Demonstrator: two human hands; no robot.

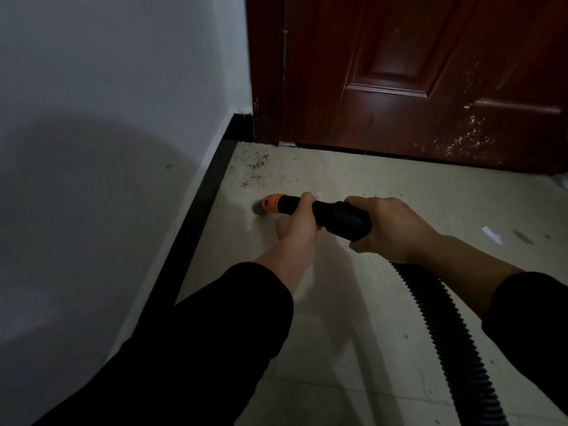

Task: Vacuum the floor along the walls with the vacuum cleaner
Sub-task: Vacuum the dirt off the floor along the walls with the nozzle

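The vacuum nozzle (272, 205) is black with an orange collar and a grey brush tip, and it points left at the pale tiled floor (353, 186), a short way from the black skirting board (196, 210). My left hand (299, 224) grips the black tube just behind the orange collar. My right hand (390, 227) grips the thick black cuff where the ribbed hose (442, 330) joins. The hose trails back to the lower right. A patch of dark crumbs and dust (255, 169) lies in the corner beyond the nozzle.
A white wall (107, 118) runs along the left. A dark red wooden door (430, 72) and its frame (266, 87) close off the far side. A white scrap (491, 235) and a dark smudge (524, 236) lie on the floor at right.
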